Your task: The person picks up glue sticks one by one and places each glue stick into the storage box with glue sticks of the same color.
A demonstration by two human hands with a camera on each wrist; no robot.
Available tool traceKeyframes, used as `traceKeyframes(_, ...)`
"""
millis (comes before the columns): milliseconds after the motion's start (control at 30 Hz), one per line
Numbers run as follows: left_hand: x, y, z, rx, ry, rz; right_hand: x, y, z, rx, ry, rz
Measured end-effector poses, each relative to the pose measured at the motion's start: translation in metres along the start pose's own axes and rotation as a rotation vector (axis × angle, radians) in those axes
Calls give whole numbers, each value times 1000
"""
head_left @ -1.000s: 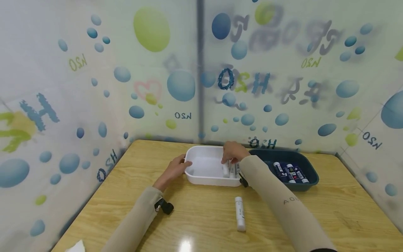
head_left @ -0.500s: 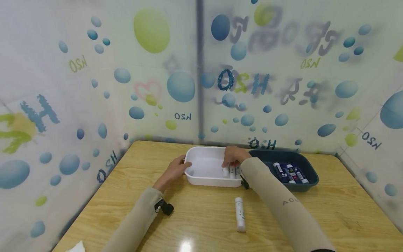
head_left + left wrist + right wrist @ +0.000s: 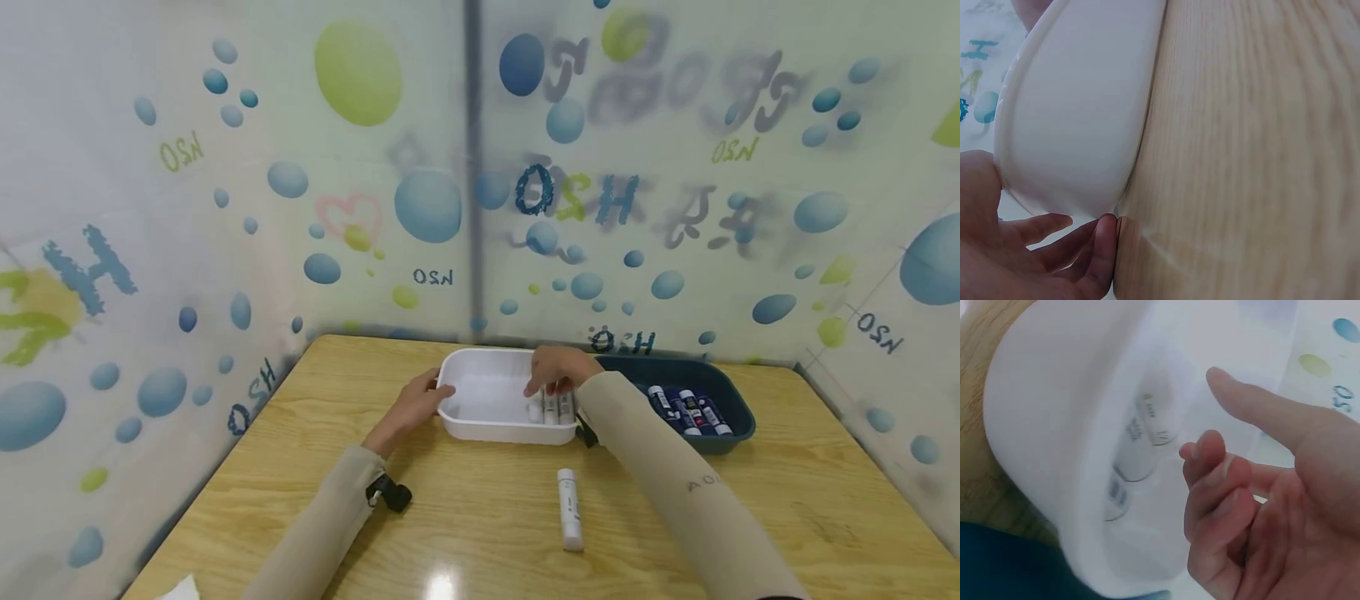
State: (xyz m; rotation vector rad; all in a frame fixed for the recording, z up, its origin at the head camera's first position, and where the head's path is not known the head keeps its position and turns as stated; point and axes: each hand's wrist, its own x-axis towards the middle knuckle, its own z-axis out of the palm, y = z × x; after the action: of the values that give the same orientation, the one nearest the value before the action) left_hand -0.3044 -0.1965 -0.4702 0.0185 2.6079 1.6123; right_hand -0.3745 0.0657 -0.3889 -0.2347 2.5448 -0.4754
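Observation:
At the back of the table, my left hand (image 3: pixel 411 406) grips the left end of a white plastic tray (image 3: pixel 495 432). Its thumb lies over the rim, and in the left wrist view the fingers (image 3: pixel 1107 244) press the outer wall from below. My right hand (image 3: pixel 558 367) is over the tray's right part, thumb extended and fingers loosely bent, with nothing between them in the right wrist view. Below it, several white glue sticks (image 3: pixel 551 408) lie side by side at the tray's right end. The nearest glue stick (image 3: pixel 1159 422) shows small print. The hand partly hides them in the head view.
A dark teal tray (image 3: pixel 716 446) stands against the white tray's right side, holding several dark blue glue sticks (image 3: pixel 692 410) with white caps. One white glue stick (image 3: pixel 569 508) lies on the wooden table (image 3: pixel 465 508) in front. White paper (image 3: pixel 182 590) shows at the lower left.
The right hand has lowered the leftmost white glue stick into the tray beside the others and loosened its fingers from it. The left hand has stayed on the tray's end.

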Motion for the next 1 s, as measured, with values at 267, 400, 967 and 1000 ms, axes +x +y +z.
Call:
traceKeyframes(267, -2, 0, -2, -14, -4, -14, -32, -1, -7, -2, 21, -124)
traceKeyframes(400, -1, 0, -3, -7, -4, -11, -45, 3, -7, 14, 55, -196)
traceKeyframes(967, -3, 1, -2, 3, -15, -19, -102, 19, 18, 61, 145, -384)
traceKeyframes(1000, -3, 1, -3, 3, -14, -18, -105, 21, 20, 66, 151, -393)
